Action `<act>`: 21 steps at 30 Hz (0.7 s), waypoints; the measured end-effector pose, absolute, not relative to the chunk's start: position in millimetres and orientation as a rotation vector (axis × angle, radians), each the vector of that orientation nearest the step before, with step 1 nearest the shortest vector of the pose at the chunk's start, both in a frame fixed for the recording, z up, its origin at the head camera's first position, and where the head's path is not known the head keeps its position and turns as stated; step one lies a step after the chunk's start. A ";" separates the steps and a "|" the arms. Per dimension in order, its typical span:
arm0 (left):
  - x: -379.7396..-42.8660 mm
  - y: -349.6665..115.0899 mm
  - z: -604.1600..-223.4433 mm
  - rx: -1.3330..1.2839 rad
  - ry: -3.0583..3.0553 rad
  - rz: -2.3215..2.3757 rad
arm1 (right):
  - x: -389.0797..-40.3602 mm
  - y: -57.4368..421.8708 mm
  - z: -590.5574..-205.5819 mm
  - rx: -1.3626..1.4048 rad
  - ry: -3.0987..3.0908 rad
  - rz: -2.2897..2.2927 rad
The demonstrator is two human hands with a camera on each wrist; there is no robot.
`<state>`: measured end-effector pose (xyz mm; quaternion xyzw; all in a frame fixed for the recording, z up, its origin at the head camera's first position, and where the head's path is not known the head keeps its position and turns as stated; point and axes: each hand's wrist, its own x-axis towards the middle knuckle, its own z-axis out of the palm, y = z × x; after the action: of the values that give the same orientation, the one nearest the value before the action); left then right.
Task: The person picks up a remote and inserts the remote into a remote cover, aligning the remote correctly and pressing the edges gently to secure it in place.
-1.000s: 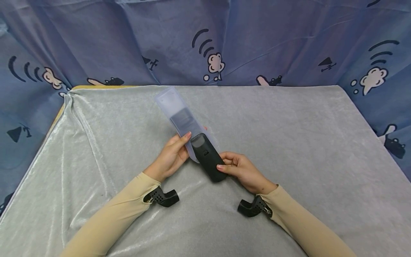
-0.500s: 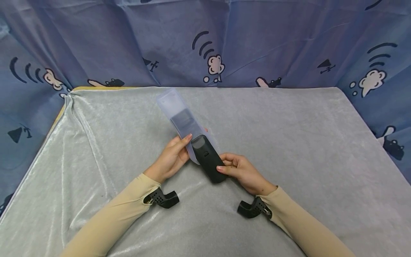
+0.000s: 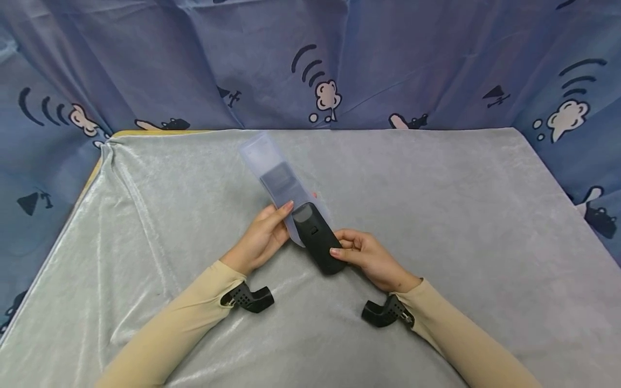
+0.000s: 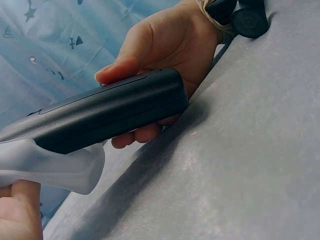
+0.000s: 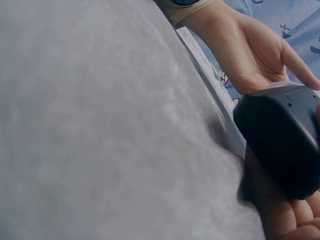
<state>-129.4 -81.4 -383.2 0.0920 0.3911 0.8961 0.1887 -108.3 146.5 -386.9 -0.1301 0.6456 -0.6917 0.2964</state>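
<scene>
A black remote control (image 3: 317, 240), back side up with a small latch on its cover, lies slanted over the lower end of a translucent plastic sleeve (image 3: 262, 153). My left hand (image 3: 262, 237) grips the sleeve's edge, thumb on top and a fingertip showing past the far edge. At the remote's near end, my right hand (image 3: 371, 258) pinches it between thumb and fingers. Inside the sleeve shows a darker grey rectangle. In the left wrist view the remote (image 4: 110, 110) sits above the sleeve's rounded end (image 4: 75, 170). The right wrist view has the remote's blunt end (image 5: 275, 135) close up.
A pale grey velvety cloth (image 3: 461, 215) covers the table, with folds at the left. Behind and at both sides hangs a blue patterned curtain (image 3: 412, 54). Black wrist mounts (image 3: 252, 299) stick out from both beige sleeves.
</scene>
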 end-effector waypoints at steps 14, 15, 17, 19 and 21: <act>-129.6 -79.9 -382.5 0.271 1.093 2.523 | -108.7 147.5 -385.2 -0.332 1.728 -1.831; -129.4 -80.1 -382.9 0.270 1.097 2.521 | -108.4 147.2 -385.3 -0.333 1.726 -1.831; -129.3 -80.3 -383.6 0.265 1.108 2.513 | -108.0 146.6 -385.4 -0.331 1.719 -1.831; -129.1 -80.7 -383.9 0.268 1.124 2.503 | -107.8 146.1 -385.0 -0.325 1.718 -1.831; -129.1 -80.5 -383.8 0.259 1.129 2.498 | -108.0 146.0 -384.6 -0.319 1.718 -1.830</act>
<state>-129.1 -80.5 -383.8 0.0923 0.4023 0.8901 0.1931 -108.0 146.0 -384.6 -0.1201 0.6474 -0.6898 0.3010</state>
